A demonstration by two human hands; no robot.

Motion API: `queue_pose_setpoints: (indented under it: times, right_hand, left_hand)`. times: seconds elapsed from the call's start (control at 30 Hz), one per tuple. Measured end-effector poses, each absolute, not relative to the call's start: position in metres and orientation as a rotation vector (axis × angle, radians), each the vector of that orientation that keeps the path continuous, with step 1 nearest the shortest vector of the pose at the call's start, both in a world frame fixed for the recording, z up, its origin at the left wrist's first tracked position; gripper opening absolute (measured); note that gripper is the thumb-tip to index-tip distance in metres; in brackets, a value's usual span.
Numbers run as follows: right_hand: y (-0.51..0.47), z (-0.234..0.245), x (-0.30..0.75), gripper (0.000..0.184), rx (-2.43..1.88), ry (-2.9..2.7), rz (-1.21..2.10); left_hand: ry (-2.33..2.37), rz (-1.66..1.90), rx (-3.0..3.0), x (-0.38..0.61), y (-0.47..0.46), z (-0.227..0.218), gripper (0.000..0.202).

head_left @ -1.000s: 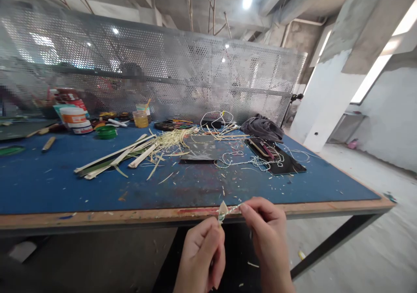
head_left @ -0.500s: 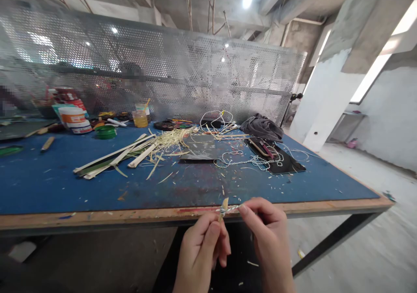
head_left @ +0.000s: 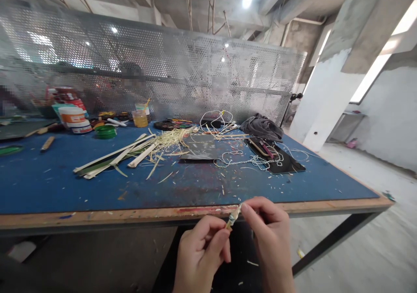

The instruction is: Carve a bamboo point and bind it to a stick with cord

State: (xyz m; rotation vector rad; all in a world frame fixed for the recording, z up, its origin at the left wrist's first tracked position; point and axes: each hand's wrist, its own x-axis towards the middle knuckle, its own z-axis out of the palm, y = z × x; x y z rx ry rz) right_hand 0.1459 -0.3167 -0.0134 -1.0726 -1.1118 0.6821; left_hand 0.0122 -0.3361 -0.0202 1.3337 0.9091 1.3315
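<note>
Both my hands are below the front edge of the blue-topped table (head_left: 65, 184). My left hand (head_left: 202, 254) pinches a small pale bamboo sliver (head_left: 232, 220) bound with twisted white and green string. My right hand (head_left: 269, 241) pinches the string's other end right at the sliver's tip, fingers closed. The two hands nearly touch. More of the same twisted string (head_left: 247, 160) lies loose on the table beyond them.
Split bamboo strips (head_left: 114, 156) and shavings lie mid-table. Paint tubs (head_left: 73, 119), a green lid (head_left: 106, 131) and a yellow jar (head_left: 140, 118) stand at the back left. A dark cloth (head_left: 262, 128), a black tablet (head_left: 283, 162) and a perforated metal screen (head_left: 182, 71) are behind.
The sliver has tipped over and moved right towards my right fingers. The stretch of string between my hands has shortened to almost nothing. My left fingers have curled in tighter.
</note>
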Motion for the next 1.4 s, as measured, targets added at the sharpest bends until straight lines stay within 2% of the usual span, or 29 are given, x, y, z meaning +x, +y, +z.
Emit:
queue_pose_setpoints:
  times: [0.4,0.7,0.9,1.17,1.4]
  right_hand:
    - [-0.32,-0.005,0.127,0.018,-1.062,-1.065,0.768]
    - [-0.317,-0.007,0.126,0.02,-1.101,-1.028,0.75]
    - [-0.319,-0.01,0.126,0.019,-1.073,-1.044,0.729]
    - [-0.319,-0.018,0.125,0.02,-1.029,-1.153,0.721]
    - [-0.323,-0.012,0.127,0.02,-1.096,-1.086,0.668]
  left_hand:
    - [1.003,1.302,1.596,0.012,-0.337,-0.025,0.047]
    - [0.974,1.359,1.512,0.009,-0.336,-0.028,0.025]
    - [0.904,1.359,1.483,0.012,-0.335,-0.031,0.032]
    - [1.104,1.513,1.718,0.013,-0.33,-0.024,0.036]
    - [0.924,1.588,2.022,0.01,-0.325,-0.023,0.014]
